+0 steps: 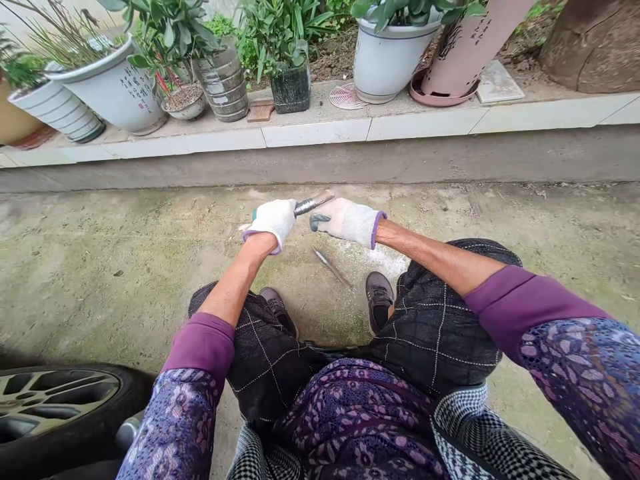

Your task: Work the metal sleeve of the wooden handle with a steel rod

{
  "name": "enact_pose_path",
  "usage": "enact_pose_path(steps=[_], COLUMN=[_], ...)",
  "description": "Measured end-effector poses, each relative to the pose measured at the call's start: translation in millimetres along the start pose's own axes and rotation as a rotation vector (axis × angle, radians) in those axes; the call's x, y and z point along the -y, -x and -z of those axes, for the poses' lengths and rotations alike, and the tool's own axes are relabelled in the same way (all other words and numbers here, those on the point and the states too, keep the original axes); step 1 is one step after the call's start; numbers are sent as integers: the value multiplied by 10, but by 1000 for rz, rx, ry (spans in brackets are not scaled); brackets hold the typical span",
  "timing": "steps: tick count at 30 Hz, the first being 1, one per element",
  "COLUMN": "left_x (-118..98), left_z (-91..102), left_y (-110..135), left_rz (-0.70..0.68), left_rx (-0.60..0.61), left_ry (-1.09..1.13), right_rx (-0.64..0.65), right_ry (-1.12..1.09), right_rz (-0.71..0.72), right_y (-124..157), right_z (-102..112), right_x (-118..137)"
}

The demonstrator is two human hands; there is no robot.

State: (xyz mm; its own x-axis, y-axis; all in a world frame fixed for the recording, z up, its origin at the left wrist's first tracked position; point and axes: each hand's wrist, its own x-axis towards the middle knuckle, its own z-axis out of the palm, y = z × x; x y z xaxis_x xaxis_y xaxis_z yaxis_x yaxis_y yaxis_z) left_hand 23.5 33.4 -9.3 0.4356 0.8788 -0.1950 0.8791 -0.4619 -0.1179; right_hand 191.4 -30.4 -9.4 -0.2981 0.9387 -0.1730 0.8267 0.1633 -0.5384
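Note:
My left hand, in a white knit glove with purple trim and green on its fingers, is closed around a dark rod with a silvery, wrapped-looking section. The rod points up and right, and its brownish end lies close to my right hand; whether they touch, I cannot tell. My right hand wears a matching glove with a grey-green coated finger or thumb stretched left, slightly blurred; it seems to hold nothing. Below both hands, a thin rod with a lighter upper end lies slantwise on the concrete.
Whitish powder is scattered on the concrete near my right shoe. A low tiled ledge with several potted plants, including a white pot, runs across the back. A car wheel stands at lower left.

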Motion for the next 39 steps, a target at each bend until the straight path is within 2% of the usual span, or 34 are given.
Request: enact_pose_path(steps=[5, 9, 17, 21, 24, 27, 30, 33, 35, 39], left_x=[-137, -242, -183, -143, -131, -72, 26, 94, 98, 22], left_z=[-109, -125, -51, -78, -69, -18, 1, -47, -96, -169], left_y=[-32, -28, 87, 135, 137, 95, 1, -100, -142, -142], left_rz=[-159, -306, -358, -345, -328, -271, -125, -1, 40, 3], left_rx=[55, 85, 47, 140, 163, 52, -80, -86, -50, 17], left_ry=[-166, -246, -262, -209, 25, 312, 415, 333, 213, -52], right_rx=[-71, -104, -58, -54, -24, -20, 11, 23, 3, -1], right_ry=[40, 103, 81, 123, 94, 42, 37, 34, 43, 93], right_rz=[-10, -16, -31, -76, -91, -86, -39, 35, 23, -22], right_y=[74, 44, -166, -259, -337, -375, -322, -195, -106, 6], right_z=[167, 305, 311, 255, 202, 134, 57, 4, -1, 79], right_x=[-63, -178, -445, -498, -493, -414, -269, -129, -76, -72])
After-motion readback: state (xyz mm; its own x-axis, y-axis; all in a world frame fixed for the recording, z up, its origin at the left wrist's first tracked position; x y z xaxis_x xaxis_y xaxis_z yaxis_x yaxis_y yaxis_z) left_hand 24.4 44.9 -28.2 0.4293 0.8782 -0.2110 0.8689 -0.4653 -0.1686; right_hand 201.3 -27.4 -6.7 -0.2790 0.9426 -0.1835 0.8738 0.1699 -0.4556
